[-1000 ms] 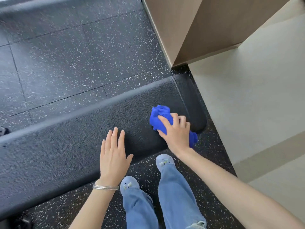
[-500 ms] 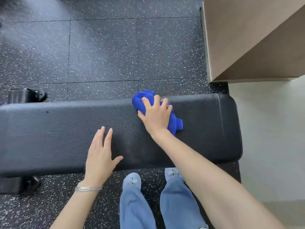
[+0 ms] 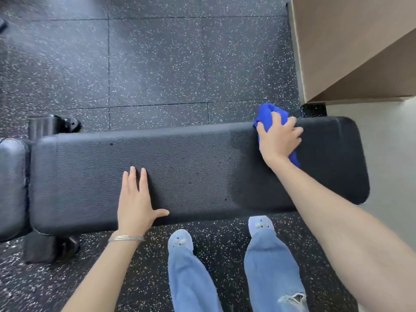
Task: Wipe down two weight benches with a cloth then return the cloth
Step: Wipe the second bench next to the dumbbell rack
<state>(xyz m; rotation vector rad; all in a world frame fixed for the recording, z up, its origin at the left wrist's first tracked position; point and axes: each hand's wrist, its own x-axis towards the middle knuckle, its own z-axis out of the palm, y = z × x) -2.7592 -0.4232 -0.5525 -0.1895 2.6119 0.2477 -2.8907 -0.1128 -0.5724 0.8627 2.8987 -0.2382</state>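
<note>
The bench (image 3: 202, 172) runs left to right across the floor (image 3: 157, 64). The cloth (image 3: 267, 113) lies at its far edge near the right end, under the right hand (image 3: 278, 140). The left hand (image 3: 135, 199) rests on the near edge, left of middle. A second pad (image 3: 12, 188) adjoins the left end (a narrow gap between). Two feet (image 3: 180, 242) stand before the bench.

One long black padded bench (image 3: 191, 176); one crumpled blue cloth (image 3: 266, 112) at two o'clock; two hands, left hand (image 3: 135, 206) and right hand (image 3: 278, 140); two pale blue slippers (image 3: 180, 240) at six o'clock.
</note>
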